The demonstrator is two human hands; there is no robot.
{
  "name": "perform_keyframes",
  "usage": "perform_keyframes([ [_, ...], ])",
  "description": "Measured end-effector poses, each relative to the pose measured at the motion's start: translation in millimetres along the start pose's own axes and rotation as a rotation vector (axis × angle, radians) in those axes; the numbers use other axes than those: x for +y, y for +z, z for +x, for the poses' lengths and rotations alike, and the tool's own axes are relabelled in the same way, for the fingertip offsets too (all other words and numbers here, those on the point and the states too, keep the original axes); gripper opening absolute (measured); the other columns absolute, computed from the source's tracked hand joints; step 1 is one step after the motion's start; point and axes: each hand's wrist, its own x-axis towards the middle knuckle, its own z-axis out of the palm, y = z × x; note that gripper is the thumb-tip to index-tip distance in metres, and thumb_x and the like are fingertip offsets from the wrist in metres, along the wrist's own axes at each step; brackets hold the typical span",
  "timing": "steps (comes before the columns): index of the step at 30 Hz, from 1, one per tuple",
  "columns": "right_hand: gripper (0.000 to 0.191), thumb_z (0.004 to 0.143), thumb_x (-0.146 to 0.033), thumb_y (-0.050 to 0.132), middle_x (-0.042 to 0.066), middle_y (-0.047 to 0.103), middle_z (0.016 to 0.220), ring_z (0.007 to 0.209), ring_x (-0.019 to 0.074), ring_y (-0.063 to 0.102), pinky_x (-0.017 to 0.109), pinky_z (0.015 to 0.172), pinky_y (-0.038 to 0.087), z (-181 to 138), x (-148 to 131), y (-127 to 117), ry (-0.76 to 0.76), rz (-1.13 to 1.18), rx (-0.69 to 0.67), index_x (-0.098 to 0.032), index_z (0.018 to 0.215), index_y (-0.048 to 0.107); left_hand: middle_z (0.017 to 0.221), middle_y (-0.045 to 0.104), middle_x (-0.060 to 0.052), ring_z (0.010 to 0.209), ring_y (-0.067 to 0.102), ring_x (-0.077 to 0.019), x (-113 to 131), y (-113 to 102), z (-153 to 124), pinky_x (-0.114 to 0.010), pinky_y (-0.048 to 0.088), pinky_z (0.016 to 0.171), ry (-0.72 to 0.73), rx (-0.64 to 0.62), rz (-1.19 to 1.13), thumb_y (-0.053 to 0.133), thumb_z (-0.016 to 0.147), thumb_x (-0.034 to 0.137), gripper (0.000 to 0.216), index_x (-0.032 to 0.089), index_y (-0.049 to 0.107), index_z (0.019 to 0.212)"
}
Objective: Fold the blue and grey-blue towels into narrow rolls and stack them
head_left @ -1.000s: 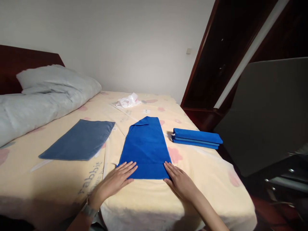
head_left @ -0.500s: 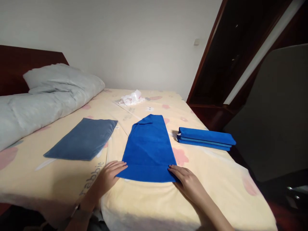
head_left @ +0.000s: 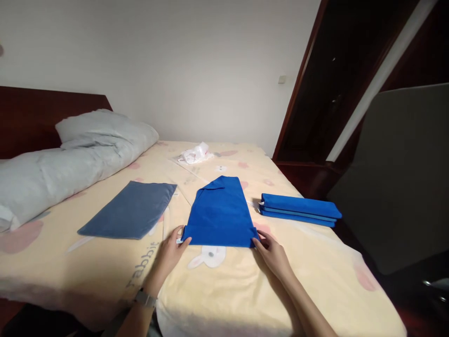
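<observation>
A bright blue cloth (head_left: pixel 220 213) lies folded lengthwise on the bed in front of me, its near end turned up and over. My left hand (head_left: pixel 172 252) pinches the near left corner of that fold. At the near right corner my right hand (head_left: pixel 271 250) does the same. Both hands have thumb and fingers closed on the cloth's edge. A watch sits on my left wrist.
A grey-blue folded cloth (head_left: pixel 131 210) lies to the left. A stack of folded blue cloths (head_left: pixel 300 209) lies to the right near the bed edge. A grey duvet and pillow (head_left: pixel 70 154) fill the far left; a crumpled white plastic bag (head_left: pixel 194 153) lies farther back. A dark wardrobe (head_left: pixel 336 84) stands right.
Both hands went from lying flat on the cloth's near end to gripping its corners and have carried that end forward, shortening the cloth and baring a rabbit print on the sheet.
</observation>
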Motion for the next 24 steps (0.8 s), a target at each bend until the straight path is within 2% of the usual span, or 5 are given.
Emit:
perform_keyframes([
  [7, 0.045, 0.091, -0.047, 0.049, 0.005, 0.074, 0.093, 0.086, 0.0264, 0.07, 0.036, 0.077, 0.05, -5.7, -7.3, -4.2, -0.077, -0.011, 0.02, -0.025, 0.129, 0.058, 0.111, 0.075, -0.013, 0.099, 0.072, -0.029, 3.9, -1.6, 0.1, -0.037, 0.055, 0.085, 0.019, 0.033, 0.131, 0.04, 0.097, 0.035, 0.038, 0.017, 0.066, 0.117],
  [11, 0.044, 0.09, -0.05, 0.05, 0.002, 0.074, 0.083, 0.08, 0.0244, 0.07, 0.032, 0.072, 0.048, -18.8, -14.6, -18.2, -0.059, 0.012, -0.016, -0.027, 0.127, 0.057, 0.113, 0.075, -0.009, 0.101, 0.072, -0.0275, -2.6, -13.1, -11.4, -0.036, 0.055, 0.086, 0.001, 0.037, 0.078, 0.039, 0.097, 0.042, 0.039, 0.022, 0.068, 0.113],
  [15, 0.048, 0.088, -0.051, 0.05, 0.0, 0.073, 0.076, 0.074, 0.0254, 0.069, 0.032, 0.067, 0.045, -30.0, -9.0, -27.5, 0.026, -0.078, -0.11, -0.027, 0.129, 0.052, 0.111, 0.076, -0.007, 0.102, 0.072, -0.0249, -5.3, -16.6, -24.2, -0.033, 0.055, 0.088, -0.01, -0.044, 0.02, 0.044, 0.095, 0.046, 0.037, 0.024, 0.068, 0.11],
  [20, 0.047, 0.088, -0.056, 0.049, 0.001, 0.075, 0.085, 0.083, 0.0258, 0.071, 0.032, 0.071, 0.045, -29.0, -1.1, -30.3, 0.096, -0.162, -0.13, -0.028, 0.126, 0.051, 0.095, 0.077, -0.005, 0.087, 0.073, -0.0217, -1.4, -23.7, -21.6, -0.029, 0.054, 0.078, -0.051, -0.043, -0.058, 0.053, 0.089, 0.05, 0.039, 0.023, 0.065, 0.113],
  [24, 0.046, 0.087, -0.061, 0.049, 0.001, 0.076, 0.088, 0.085, 0.0257, 0.071, 0.031, 0.071, 0.045, -25.0, -1.7, -31.3, 0.112, -0.212, -0.109, -0.03, 0.121, 0.053, 0.075, 0.074, -0.002, 0.072, 0.07, -0.0191, 3.8, -32.3, -17.3, -0.025, 0.049, 0.068, -0.155, -0.022, -0.022, 0.047, 0.091, 0.052, 0.036, 0.022, 0.066, 0.082],
])
